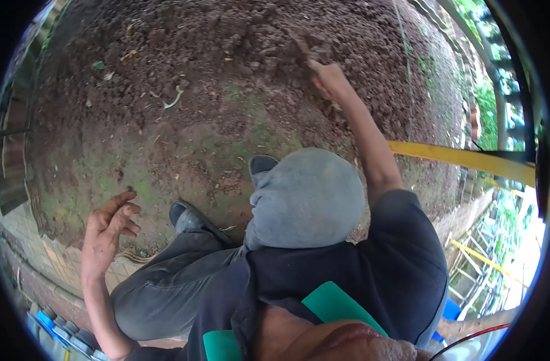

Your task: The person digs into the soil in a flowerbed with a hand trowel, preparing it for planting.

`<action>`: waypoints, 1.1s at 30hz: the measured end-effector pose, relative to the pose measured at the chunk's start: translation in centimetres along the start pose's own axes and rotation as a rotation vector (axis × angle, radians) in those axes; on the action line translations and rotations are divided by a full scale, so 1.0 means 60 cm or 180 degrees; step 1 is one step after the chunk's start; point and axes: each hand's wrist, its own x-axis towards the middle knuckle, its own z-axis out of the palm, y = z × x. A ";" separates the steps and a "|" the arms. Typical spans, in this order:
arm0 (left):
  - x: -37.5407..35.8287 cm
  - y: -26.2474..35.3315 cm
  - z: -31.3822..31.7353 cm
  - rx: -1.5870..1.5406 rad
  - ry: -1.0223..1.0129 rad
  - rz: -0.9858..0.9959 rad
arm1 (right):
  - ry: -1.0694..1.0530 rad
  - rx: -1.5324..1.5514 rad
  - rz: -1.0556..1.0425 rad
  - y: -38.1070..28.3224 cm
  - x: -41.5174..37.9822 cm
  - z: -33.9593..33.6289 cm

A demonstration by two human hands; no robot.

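My right hand (328, 78) reaches far forward onto loose, dark brown soil (227, 42), with the fingers bunched and pressed into the clods. I cannot tell whether it holds anything. My left hand (109, 231) hovers at the left with its fingers spread and empty, above mossy packed ground (136, 180) and close to my left shoe (190, 216). I am crouched, and my grey-trousered knee (311, 198) fills the middle of the view. The toe of my other shoe (261, 163) shows just past it.
A yellow bar (461, 157) crosses at the right behind my arm. Paving bricks (52, 259) edge the soil at the lower left, with blue objects (52, 325) beyond. A pale scrap (172, 99) lies on the soil. Fencing and greenery (488, 102) stand at the right.
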 end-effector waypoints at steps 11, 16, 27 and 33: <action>-0.004 0.003 0.006 0.0248 -0.0192 -0.0052 | -0.0323 -0.0660 -0.0406 -0.007 -0.050 0.140; -0.003 0.015 -0.010 0.0358 -0.0173 0.0160 | -0.0585 -0.0566 -0.1245 -0.055 -0.012 0.217; 0.027 0.011 -0.037 0.0228 0.0135 0.0069 | 0.0592 -0.1790 -0.2956 -0.148 0.162 0.319; 0.061 -0.386 -0.204 0.1302 0.2338 -0.0425 | -0.0266 0.0267 -0.0223 -0.080 0.092 0.189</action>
